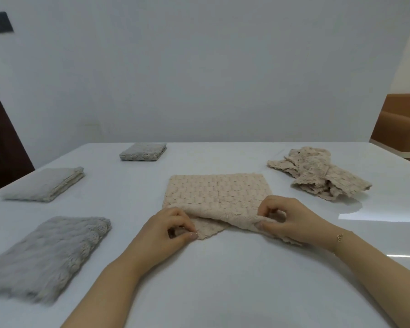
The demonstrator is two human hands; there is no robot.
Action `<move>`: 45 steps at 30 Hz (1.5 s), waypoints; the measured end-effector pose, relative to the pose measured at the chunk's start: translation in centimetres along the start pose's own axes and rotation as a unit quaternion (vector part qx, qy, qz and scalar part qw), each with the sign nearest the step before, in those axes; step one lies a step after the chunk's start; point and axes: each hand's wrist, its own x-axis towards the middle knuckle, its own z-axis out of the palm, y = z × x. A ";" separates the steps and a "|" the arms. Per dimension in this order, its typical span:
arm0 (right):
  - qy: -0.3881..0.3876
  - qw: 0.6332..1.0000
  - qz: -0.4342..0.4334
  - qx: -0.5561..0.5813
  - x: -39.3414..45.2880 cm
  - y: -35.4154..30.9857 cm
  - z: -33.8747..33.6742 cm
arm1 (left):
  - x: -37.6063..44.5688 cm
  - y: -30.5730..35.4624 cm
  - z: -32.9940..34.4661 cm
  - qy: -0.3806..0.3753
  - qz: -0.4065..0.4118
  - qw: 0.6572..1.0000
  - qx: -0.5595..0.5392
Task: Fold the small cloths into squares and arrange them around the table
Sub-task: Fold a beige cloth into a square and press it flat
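Beige waffle-textured cloth [217, 192] – grey folded cloths [45, 183] – white table [223, 280]

I had both forearms reaching forward, wrists low; my left hand [173, 227] pinched with curled fingers, thumb to fingertip; my right hand [291, 220] pinched likewise, bracelet at its wrist.

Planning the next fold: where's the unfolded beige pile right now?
Head view: the crumpled beige pile lies far right on the table, beyond the right hand.

Soft, even, dim-cool light. Glare streaks on bench [223, 292] right of hands. Faint shadows. Grey cloth [43, 254] far left blurred; wide-angle bending at edges.
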 end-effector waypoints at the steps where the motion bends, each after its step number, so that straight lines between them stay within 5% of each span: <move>1: 0.011 1.000 0.012 0.016 -0.1 -0.1 0.0 | -0.1 0.0 -0.1 -0.001 -0.005 1.000 -0.008; 9: 0.084 0.996 0.035 0.018 0.0 0.0 -0.7 | 0.0 0.5 -0.7 0.099 -0.059 0.983 -0.144; 14: 0.137 0.982 -0.090 -0.090 -0.2 -0.6 -0.7 | 0.2 0.9 -0.7 0.109 -0.059 0.964 -0.234; 18: 0.094 0.966 -0.159 -0.179 -0.6 -2.8 0.3 | 0.3 1.0 -0.9 0.130 -0.048 0.947 -0.290; 23: 0.088 0.934 -0.158 -0.307 -0.1 -3.6 3.1 | 0.4 0.9 -0.9 0.125 -0.051 0.942 -0.308; 27: 0.089 0.965 -0.100 -0.226 0.0 -3.5 2.1 | 0.4 0.9 -0.9 0.132 -0.054 0.944 -0.298; 31: 0.000 1.000 0.001 0.000 -0.3 -3.4 0.4 | 0.4 0.8 -1.0 0.140 -0.058 0.949 -0.277; 39: -0.102 0.977 0.090 0.166 -0.5 -3.4 -2.6 | 0.2 0.8 -1.4 0.105 -0.096 0.949 -0.282; 45: -0.075 0.948 0.104 0.292 -0.6 -3.1 -3.8 | 1.2 1.8 -1.8 0.074 -0.130 0.941 -0.303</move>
